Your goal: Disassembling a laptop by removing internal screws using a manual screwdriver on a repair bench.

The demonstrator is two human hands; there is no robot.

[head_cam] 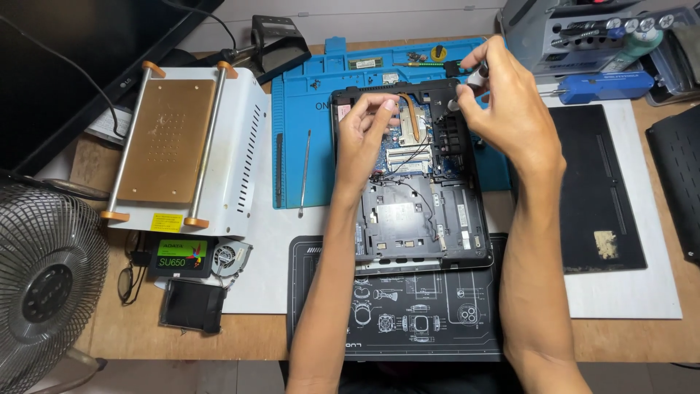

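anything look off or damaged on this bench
One thing stands out: the black cover panel lying to the right of the opened laptop base has a pale, crumbly patch near its lower right corner, like torn adhesive or pad residue. Loose black wires also trail across the laptop's exposed board.

Fan (44,284) cut off at left edge; tool tip hidden behind right hand (503,102).

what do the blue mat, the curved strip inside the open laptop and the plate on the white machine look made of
Blue mat: likely silicone or rubber, matte, with moulded compartments.
Curved strip: looks like copper, orange-brown and shiny.
Plate: seemingly metal, dull golden-bronze, with a grid of small holes.
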